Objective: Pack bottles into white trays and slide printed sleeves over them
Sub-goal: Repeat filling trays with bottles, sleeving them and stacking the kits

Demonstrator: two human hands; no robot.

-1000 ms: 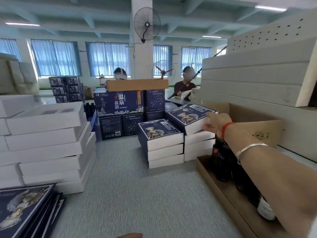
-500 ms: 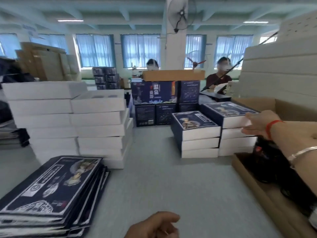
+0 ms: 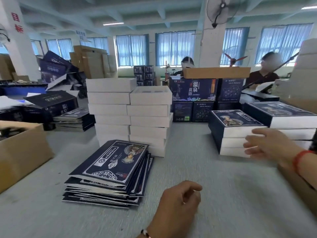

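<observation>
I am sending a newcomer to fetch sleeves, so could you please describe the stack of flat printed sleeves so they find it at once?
Start at the two tall stacks of white trays in the middle of the grey table. Directly in front of them, nearer the person, lies the stack of flat printed sleeves. Unlike the finished boxes to the right, it is low, dark blue throughout and slightly fanned out.

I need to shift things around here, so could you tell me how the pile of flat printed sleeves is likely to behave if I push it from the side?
The printed sleeves lie loose and already fanned out of line, so a push would probably shear the pile. Their surfaces look glossy, so upper ones may slip first. Singly they look thin and likely to flex.
</observation>
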